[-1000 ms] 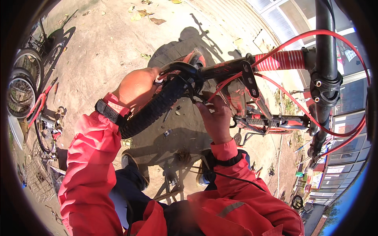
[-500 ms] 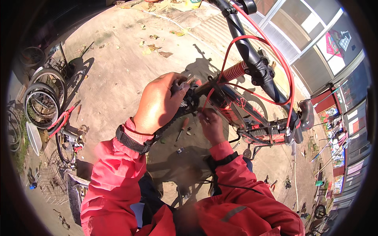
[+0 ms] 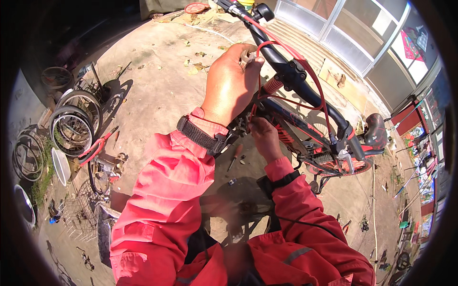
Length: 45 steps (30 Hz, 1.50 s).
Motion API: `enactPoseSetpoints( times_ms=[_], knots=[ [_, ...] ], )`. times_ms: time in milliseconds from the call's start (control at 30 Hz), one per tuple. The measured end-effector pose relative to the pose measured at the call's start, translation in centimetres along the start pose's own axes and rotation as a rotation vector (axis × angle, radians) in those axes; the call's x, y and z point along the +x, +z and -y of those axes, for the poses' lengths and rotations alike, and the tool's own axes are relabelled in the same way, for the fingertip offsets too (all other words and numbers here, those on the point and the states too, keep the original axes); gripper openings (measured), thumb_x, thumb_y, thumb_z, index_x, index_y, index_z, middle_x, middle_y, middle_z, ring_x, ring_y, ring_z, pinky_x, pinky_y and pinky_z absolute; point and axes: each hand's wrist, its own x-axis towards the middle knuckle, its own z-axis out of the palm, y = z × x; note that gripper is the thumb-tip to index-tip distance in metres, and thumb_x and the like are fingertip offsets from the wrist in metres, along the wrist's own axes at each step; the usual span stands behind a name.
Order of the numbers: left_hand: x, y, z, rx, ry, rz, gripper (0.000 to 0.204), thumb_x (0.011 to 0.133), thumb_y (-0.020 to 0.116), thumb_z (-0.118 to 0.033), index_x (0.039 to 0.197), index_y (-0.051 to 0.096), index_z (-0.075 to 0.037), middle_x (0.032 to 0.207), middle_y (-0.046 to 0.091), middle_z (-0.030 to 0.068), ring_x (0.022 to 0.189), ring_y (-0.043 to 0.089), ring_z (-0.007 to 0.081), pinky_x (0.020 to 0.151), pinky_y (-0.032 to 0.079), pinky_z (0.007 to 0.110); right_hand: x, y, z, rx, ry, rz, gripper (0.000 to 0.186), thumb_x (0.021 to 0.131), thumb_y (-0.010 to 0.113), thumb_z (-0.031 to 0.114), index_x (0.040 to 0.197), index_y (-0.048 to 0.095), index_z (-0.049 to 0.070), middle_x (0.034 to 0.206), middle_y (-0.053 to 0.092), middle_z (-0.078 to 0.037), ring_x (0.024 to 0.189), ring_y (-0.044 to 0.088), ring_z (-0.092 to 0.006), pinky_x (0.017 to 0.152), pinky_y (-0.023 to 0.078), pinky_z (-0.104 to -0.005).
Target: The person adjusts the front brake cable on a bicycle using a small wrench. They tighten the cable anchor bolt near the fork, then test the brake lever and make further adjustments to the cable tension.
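Note:
My left hand [image 3: 231, 81] is closed round a metal wrench [image 3: 247, 58], whose notched end shows between thumb and fingers, left of the handlebar [image 3: 281, 62]. Below it, my right hand [image 3: 265, 136] has its fingers pinched together at the front of the bicycle [image 3: 291, 128], by the lower end of a red cable [image 3: 259, 90]. What the fingertips hold there is hidden. The bicycle is black with red markings, and its handlebar slants across the upper right. My left wrist and forearm cover part of its front end.
A screwdriver [image 3: 234, 157] lies on the concrete below my hands. Loose wheels [image 3: 71, 131], a red-handled tool [image 3: 98, 145] and a wire basket [image 3: 81, 214] stand or lie at the left. The bicycle's saddle [image 3: 375, 131] is at the right, near a glazed wall [image 3: 353, 35].
My left hand has risen with the wrench, away from the bicycle's front end and toward the handlebar. My right hand stays low by the bicycle's front. The whole view has shifted somewhat.

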Motion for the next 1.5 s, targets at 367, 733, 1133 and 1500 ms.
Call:
enactPoseSetpoints(
  times_ms=[367, 733, 1133, 1500],
  knots=[
    [0.8, 0.0, 0.6, 0.118, 0.021, -0.001, 0.017, 0.096, 0.072, -0.017, 0.099, 0.065, -0.001, 0.073, 0.06, -0.0007, 0.067, 0.049, 0.0061, 0.06, 0.044, 0.026, 1.0, 0.1, -1.0, -0.089, 0.011, -0.007, 0.021, 0.094, 0.069, 0.012, 0.112, 0.071, 0.002, 0.09, 0.073, -0.009, 0.082, 0.067, -0.014, 0.076, 0.053, -0.0307],
    [0.3, -0.2, -0.3, 0.197, -0.013, 0.014, 0.02, 0.097, 0.071, -0.019, 0.104, 0.069, 0.0, 0.078, 0.065, -0.0008, 0.072, 0.052, 0.0068, 0.066, 0.045, 0.025, -2.5, -3.3, 5.7, -0.126, -0.037, 0.078, 0.036, 0.095, 0.073, 0.02, 0.124, 0.066, 0.0, 0.107, 0.075, -0.012, 0.096, 0.071, -0.0169, 0.087, 0.055, -0.0324],
    [-7.8, 5.4, -6.8, -0.637, -0.411, 0.451, 0.019, 0.101, 0.068, -0.023, 0.105, 0.069, -0.004, 0.082, 0.066, -0.0043, 0.058, 0.042, -0.0003, 0.051, 0.031, 0.019, -13.2, -16.0, 11.9, 0.948, 0.052, 0.158, 0.051, 0.098, 0.066, 0.04, 0.124, 0.06, -0.004, 0.102, 0.071, -0.015, 0.092, 0.071, -0.0293, 0.082, 0.058, -0.0418],
    [-8.1, 7.1, -7.3, -0.492, -0.363, 0.363, 0.013, 0.102, 0.063, -0.019, 0.099, 0.062, -0.006, 0.081, 0.067, 0.0005, 0.057, 0.046, 0.0017, 0.05, 0.035, 0.02, -12.4, -17.8, 16.6, 0.276, -0.029, -0.132, 0.041, 0.109, 0.047, 0.036, 0.121, 0.061, -0.002, 0.072, 0.061, -0.008, 0.053, 0.054, -0.0116, 0.05, 0.039, -0.0224]
  ],
)
